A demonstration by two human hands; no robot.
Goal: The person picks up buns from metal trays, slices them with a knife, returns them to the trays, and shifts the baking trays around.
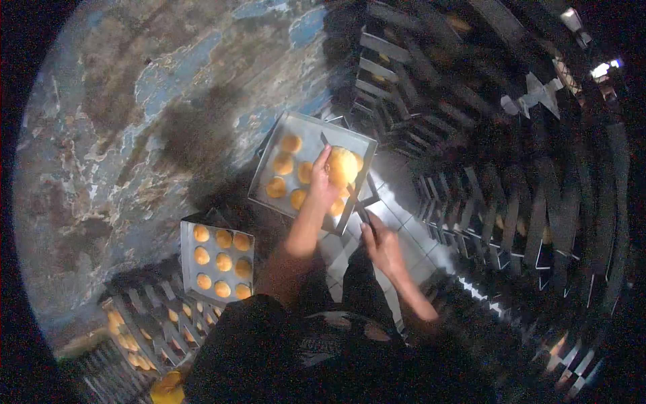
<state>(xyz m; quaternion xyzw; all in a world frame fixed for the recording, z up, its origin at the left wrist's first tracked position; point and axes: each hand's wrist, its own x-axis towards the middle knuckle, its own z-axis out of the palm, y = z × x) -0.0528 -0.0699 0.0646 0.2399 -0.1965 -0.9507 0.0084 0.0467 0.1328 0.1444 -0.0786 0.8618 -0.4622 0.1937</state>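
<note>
My left hand (pixel 324 186) is closed around a round golden bun (pixel 343 167), raised over a metal baking tray (pixel 306 122). On the tray lie several more buns, among them one bun (pixel 282 163) near its left side. My right hand (pixel 383 248) grips the dark handle of a long, thin-bladed tool (pixel 354 196), by the tray's lower right corner. Its blade runs up behind the bun, and a dark tip shows beyond my left fingers. Whether it is a knife or a spatula, I cannot tell.
A second tray (pixel 190 291) of several buns sits lower left. Below it a rack (pixel 145 330) holds more buns. Dark metal racks (pixel 484 202) rise along the right. A peeling, stained wall (pixel 148 121) stands at left. Tiled floor (pixel 397 222) shows below.
</note>
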